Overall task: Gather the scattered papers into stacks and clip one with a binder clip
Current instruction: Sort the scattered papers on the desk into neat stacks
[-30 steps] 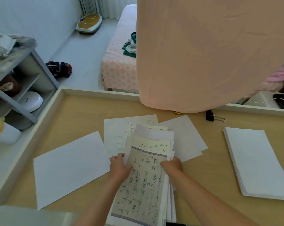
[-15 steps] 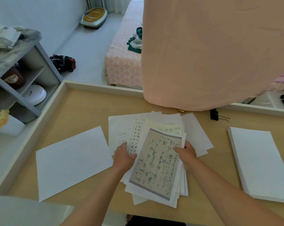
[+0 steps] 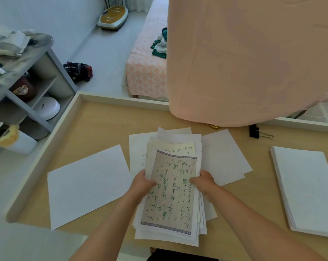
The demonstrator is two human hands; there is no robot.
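Papers (image 3: 170, 191): mid-surface (image 3: 103, 129), my left hand (image 3: 142, 182) pinching their left edge, my right hand (image 3: 203, 180) pinching their right. Clip (image 3: 254, 131): far right, well apart.

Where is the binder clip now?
In the head view, the binder clip lies far right on the table, near the pink cloth, beyond the white stack.

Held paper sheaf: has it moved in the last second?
Yes. The paper sheaf slid toward the far table rim; its top edge is now level with the binder clip.
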